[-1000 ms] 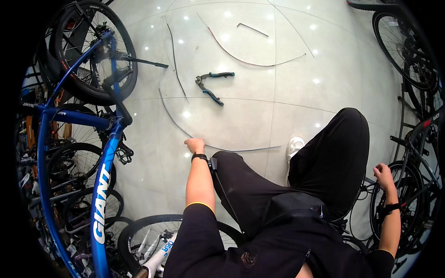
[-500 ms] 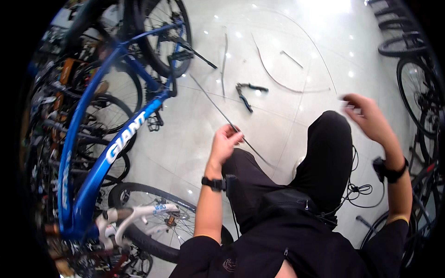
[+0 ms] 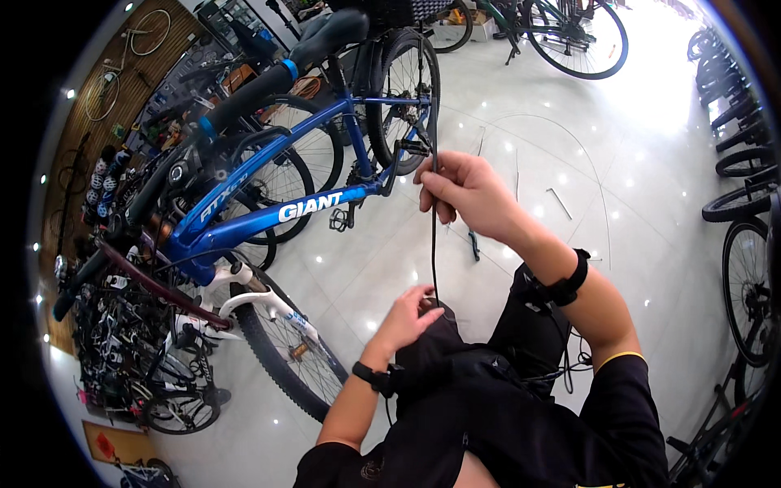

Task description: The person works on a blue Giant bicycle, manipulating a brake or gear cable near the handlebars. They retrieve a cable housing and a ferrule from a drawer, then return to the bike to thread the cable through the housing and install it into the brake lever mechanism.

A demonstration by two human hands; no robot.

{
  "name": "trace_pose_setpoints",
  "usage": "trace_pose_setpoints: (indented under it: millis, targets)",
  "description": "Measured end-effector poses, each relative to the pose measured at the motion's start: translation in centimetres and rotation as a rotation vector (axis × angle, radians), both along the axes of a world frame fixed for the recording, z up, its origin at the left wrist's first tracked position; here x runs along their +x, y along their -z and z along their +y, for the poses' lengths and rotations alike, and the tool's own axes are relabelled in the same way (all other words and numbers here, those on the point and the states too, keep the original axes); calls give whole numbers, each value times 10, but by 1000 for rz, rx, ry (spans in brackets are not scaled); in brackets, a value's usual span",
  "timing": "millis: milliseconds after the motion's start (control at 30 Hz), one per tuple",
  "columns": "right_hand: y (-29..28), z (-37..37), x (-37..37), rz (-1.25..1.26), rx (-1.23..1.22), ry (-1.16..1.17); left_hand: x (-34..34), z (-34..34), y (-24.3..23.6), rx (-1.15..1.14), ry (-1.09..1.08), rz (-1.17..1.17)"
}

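A thin black cable (image 3: 434,260) runs nearly upright in front of me. My right hand (image 3: 470,193) pinches its upper part between thumb and fingers, beside the rear of a blue bicycle frame (image 3: 244,232). Lower down, my left hand (image 3: 403,324) is closed around the cable's bottom part, just over my left thigh; its very end is hard to make out. Past my right forearm lie cable cutters (image 3: 474,246) on the floor, partly covered by that arm.
The blue bicycle stands at left with a white fork (image 3: 272,301) and a front wheel (image 3: 281,366). Cut cable pieces (image 3: 560,203) lie on the tiled floor. Bicycles and wheels (image 3: 747,285) line the right side; another bicycle (image 3: 569,37) stands at the back.
My right hand has come in from the right and taken hold of the cable. The cable has swung from slanted to nearly upright. My left hand is lower, and the view has shifted.
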State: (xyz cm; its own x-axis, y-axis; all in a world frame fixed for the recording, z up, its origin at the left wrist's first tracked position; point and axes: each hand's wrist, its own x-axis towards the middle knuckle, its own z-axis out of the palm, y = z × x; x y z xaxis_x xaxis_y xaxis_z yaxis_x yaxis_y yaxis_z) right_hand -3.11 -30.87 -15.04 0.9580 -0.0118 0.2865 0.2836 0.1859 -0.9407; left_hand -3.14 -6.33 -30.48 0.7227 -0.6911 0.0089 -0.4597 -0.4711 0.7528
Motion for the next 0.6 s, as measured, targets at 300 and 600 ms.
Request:
trace_pose_setpoints:
  millis: [300, 600]
  targets:
    - [41, 19, -41, -33, -72, -21, 10, -45, -74, -167, 37, -149]
    - [141, -82, -101, 329, -1117, 149, -20, -34, -53, -187, -130, -188]
